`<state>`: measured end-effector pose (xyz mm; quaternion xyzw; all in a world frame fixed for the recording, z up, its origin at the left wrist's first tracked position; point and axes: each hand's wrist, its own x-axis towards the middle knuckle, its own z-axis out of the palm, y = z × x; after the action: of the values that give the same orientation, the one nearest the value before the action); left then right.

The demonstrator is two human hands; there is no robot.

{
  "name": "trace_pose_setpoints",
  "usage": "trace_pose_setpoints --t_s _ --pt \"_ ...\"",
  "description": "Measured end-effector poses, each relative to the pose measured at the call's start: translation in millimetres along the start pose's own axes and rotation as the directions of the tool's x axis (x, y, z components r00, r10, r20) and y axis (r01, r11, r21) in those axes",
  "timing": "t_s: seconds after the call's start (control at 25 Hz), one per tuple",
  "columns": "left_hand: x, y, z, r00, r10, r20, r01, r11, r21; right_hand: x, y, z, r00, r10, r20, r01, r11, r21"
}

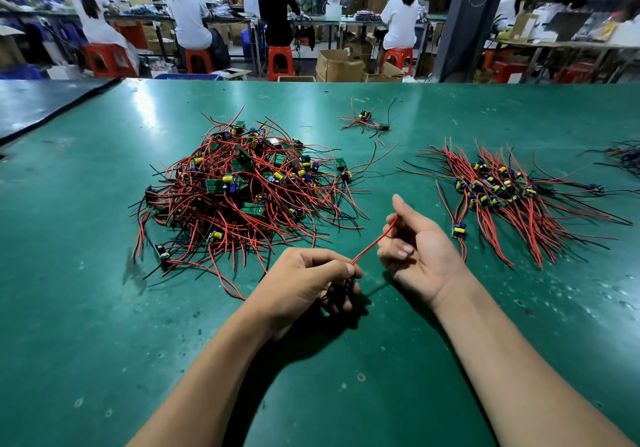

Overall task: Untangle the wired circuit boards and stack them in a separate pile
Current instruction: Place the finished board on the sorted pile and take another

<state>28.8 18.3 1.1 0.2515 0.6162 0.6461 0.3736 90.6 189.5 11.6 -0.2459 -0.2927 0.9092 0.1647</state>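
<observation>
The left hand's (311, 275) fingers curl tightly round a small circuit board (341, 289) at lower centre. Its red wire (372, 244) slants up-right into the right hand (419, 249), whose loosely curled fingers hold its end. The sorted pile (502, 193) lies right, nearer that hand; the tangled heap (235, 183) lies left.

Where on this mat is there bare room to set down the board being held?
Bare green mat lies near the edge, right of the right hand and nearer than the sorted pile; also left of the left hand, nearer than the tangled pile. The gap between the piles is narrow, crossed by stray wires.
</observation>
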Motion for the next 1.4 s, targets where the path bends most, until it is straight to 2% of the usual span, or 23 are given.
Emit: trace_pose_setpoints --t_s 0.16,0.28,0.36,0.48,0.52,0.56,0.64,0.68,0.72,0.88,1.0,1.08,1.16,1.24,1.32,1.4 --pt "1 1 -1 0.996 -0.015 -0.084 0.003 0.99 -0.14 2 2 -1 0.99 -0.133 -0.052 0.12 0.972 -0.204" --pt "4 6 -2 0.991 -0.056 -0.125 0.013 0.946 -0.324 4 5 -2 0.987 -0.153 -0.047 0.134 0.952 -0.274" --pt "5 10 -5 0.99 -0.084 -0.11 0.025 0.889 -0.456 4 7 -3 0.987 -0.159 -0.031 0.139 0.93 -0.34" --pt "4 13 -9 0.992 -0.091 -0.085 0.038 0.871 -0.489 3 14 -5 0.973 -0.224 0.054 0.222 0.844 -0.488" --pt "4 13 -10 0.993 -0.085 -0.081 0.033 0.866 -0.499 3 18 -5 0.959 -0.264 0.108 0.278 0.785 -0.554" --pt "4 14 -10 0.994 -0.074 -0.081 0.022 0.859 -0.511 2 21 -6 0.932 -0.316 0.178 0.352 0.673 -0.65" --pt "3 13 -11 0.995 -0.035 -0.09 -0.015 0.862 -0.506 -1 27 -6 0.85 -0.398 0.345 0.479 0.312 -0.82" --pt "3 12 -12 0.996 -0.012 -0.093 -0.036 0.868 -0.494 -3 31 -5 0.821 -0.4 0.407 0.505 0.178 -0.844" --pt "2 10 -12 0.996 0.008 -0.094 -0.053 0.872 -0.487 -6 35 -4 0.807 -0.39 0.444 0.521 0.117 -0.845" --pt "3 9 -12 0.991 0.033 -0.128 -0.094 0.857 -0.507 -13 43 2 0.761 -0.384 0.522 0.594 0.093 -0.799" --pt "4 7 -12 0.991 0.027 -0.129 -0.091 0.849 -0.521 -18 45 9 0.717 -0.442 0.539 0.651 0.148 -0.744" --pt "4 5 -11 0.992 0.045 -0.122 -0.103 0.842 -0.529 -21 48 12 0.712 -0.447 0.541 0.683 0.26 -0.683" --pt "5 4 -10 0.986 0.072 -0.148 -0.14 0.842 -0.522 -24 48 16 0.746 -0.439 0.502 0.658 0.363 -0.66" --pt "7 4 -11 0.981 0.088 -0.174 -0.165 0.851 -0.498 -24 45 18 0.834 -0.356 0.421 0.551 0.523 -0.65" --pt "6 3 -11 0.983 0.116 -0.143 -0.173 0.847 -0.502 -25 39 21 0.927 -0.181 0.33 0.341 0.774 -0.534" --pt "5 3 -11 0.983 0.152 -0.105 -0.184 0.838 -0.514 -24 33 20 0.944 -0.017 0.328 0.146 0.917 -0.371"
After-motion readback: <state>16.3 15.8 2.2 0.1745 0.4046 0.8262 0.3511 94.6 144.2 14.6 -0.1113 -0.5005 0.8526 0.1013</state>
